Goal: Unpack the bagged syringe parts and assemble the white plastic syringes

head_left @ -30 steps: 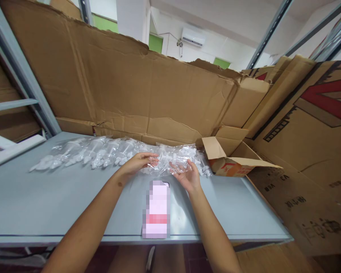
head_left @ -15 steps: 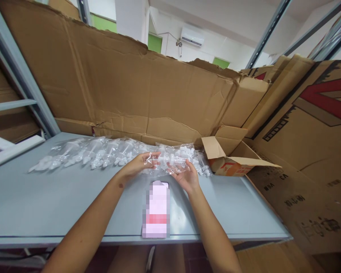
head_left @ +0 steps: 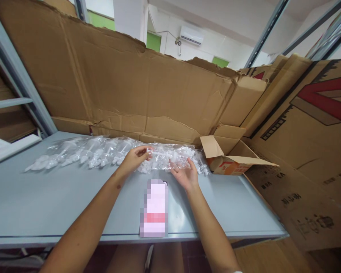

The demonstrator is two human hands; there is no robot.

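Note:
My left hand (head_left: 136,157) is closed, thumb and fingers pinching the left end of a white plastic piece (head_left: 174,156) with a thin stem and a clear, coil-like ribbed body. My right hand (head_left: 186,175) is closed around the ribbed right end of the same piece, palm turned up. The piece lies roughly level between the hands, just above the table. Behind and below it are clear plastic bags (head_left: 159,146) of white parts. Their exact kind is too blurred to tell.
More clear bags (head_left: 93,149) of white parts lie in a row to the left on the grey table (head_left: 74,201). An open cardboard box (head_left: 230,165) stands on the right. A phone (head_left: 154,208) lies near the front edge. Tall cardboard (head_left: 159,91) walls the back.
My left hand has shifted slightly left and up. The piece's thin stem now shows stretched between my hands, where it was bunched among the plastic before. The right hand stays nearly in place.

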